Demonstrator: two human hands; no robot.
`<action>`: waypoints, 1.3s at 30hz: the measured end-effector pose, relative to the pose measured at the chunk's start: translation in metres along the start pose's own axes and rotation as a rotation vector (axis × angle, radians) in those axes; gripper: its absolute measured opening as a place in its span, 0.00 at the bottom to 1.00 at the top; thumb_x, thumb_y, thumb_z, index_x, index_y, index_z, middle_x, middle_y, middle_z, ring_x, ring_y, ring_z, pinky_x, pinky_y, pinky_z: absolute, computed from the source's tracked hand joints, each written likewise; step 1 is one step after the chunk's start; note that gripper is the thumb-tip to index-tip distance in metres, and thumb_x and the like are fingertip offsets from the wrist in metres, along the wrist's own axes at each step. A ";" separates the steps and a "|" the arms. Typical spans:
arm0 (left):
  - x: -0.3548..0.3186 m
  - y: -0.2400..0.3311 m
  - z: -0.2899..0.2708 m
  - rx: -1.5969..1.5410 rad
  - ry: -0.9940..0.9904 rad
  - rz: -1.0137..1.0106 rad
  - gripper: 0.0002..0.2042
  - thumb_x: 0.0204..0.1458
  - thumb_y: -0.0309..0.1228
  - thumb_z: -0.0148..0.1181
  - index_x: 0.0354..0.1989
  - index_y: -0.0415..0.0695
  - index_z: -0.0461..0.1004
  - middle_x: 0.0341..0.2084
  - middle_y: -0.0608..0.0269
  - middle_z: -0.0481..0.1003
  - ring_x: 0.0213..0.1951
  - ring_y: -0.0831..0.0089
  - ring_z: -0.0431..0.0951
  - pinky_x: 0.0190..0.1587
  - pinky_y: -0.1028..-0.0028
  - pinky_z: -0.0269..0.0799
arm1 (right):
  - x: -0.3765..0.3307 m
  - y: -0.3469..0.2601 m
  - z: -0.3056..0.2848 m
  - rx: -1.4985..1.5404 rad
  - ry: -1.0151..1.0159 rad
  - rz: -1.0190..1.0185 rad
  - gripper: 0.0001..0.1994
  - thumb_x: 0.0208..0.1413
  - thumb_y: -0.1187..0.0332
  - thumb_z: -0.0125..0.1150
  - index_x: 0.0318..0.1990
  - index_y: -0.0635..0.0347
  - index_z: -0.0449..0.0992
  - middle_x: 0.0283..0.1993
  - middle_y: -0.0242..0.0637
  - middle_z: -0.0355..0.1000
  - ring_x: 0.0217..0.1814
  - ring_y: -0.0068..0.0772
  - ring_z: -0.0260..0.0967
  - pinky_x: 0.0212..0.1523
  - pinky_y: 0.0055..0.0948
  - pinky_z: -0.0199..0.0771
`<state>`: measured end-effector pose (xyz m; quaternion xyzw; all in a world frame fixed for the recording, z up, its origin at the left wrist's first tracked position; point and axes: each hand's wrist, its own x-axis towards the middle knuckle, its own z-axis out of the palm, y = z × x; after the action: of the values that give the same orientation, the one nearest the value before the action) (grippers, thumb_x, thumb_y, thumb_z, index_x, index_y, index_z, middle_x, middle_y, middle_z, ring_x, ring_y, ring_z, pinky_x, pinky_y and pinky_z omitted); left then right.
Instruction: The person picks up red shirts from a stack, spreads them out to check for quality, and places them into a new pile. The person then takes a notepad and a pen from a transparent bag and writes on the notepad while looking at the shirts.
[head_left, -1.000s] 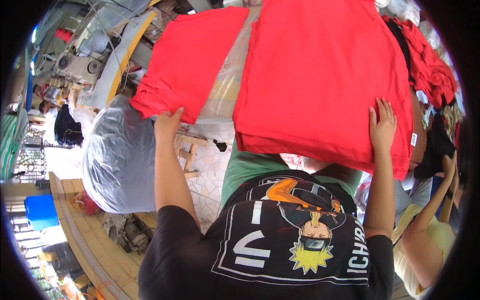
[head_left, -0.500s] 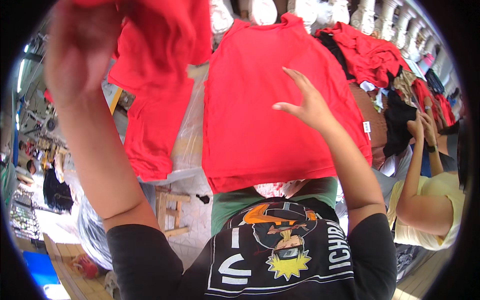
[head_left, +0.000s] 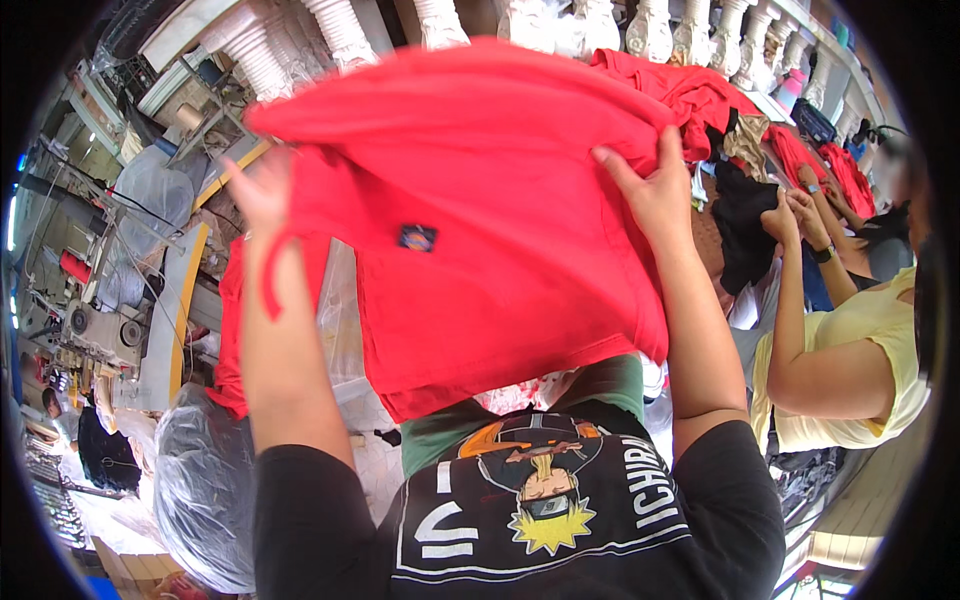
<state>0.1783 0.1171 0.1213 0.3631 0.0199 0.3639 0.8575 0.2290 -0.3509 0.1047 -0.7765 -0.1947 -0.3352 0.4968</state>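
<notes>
A red shirt is spread out in front of me, its upper part billowing and blurred. A small dark patch shows on it left of centre. My left hand is at the shirt's left side, slightly blurred, fingers apart; a narrow red strip of cloth hangs across that wrist. At the right edge, my right hand rests against the cloth with thumb and fingers spread in a wide V. The shirt's lower edge lies near my lap, over more red cloth.
More red cloth hangs at the left, near a sewing machine. White balusters line the far side. Heaped red garments lie at the far right. A person in yellow handles black cloth there. A plastic-wrapped bundle stands at lower left.
The bunched red shirt from my raised left hand now lies spread across the red garment before me. My left hand has come down and opened; my right hand has moved to the shirt's right edge.
</notes>
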 end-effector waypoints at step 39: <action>-0.213 -0.291 0.096 0.335 -0.011 -1.095 0.31 0.46 0.54 0.63 0.52 0.47 0.65 0.48 0.59 0.69 0.50 0.65 0.69 0.44 0.68 0.69 | -0.151 0.062 -0.054 0.388 -0.911 0.696 0.16 0.52 0.61 0.65 0.38 0.67 0.73 0.33 0.31 0.71 0.35 0.21 0.66 0.37 0.27 0.68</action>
<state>0.2284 -0.2141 -0.0431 0.4329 0.2581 -0.1435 0.8517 0.1455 -0.4215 -0.0281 -0.7552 -0.1801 0.2551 0.5764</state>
